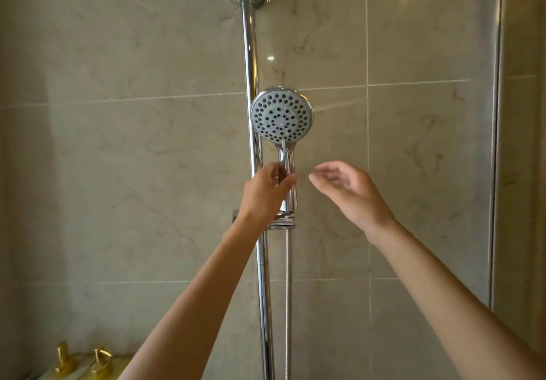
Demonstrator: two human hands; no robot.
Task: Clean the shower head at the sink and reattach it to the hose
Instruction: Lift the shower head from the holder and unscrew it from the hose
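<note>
Currently the shower head (281,114) sits upright in its holder (284,220) on the slide rail (250,54), long axis vertical, spray face toward camera. Left hand (267,193) wraps the chrome handle, just below the face: gripping. Right hand (347,187) hovers right of the handle, fingers relaxed, holding nothing. Hose (289,291) hangs straight down from the holder. Face plate grey, dark nozzles; can't judge grime. Likely next: lift upward out of holder.
</note>
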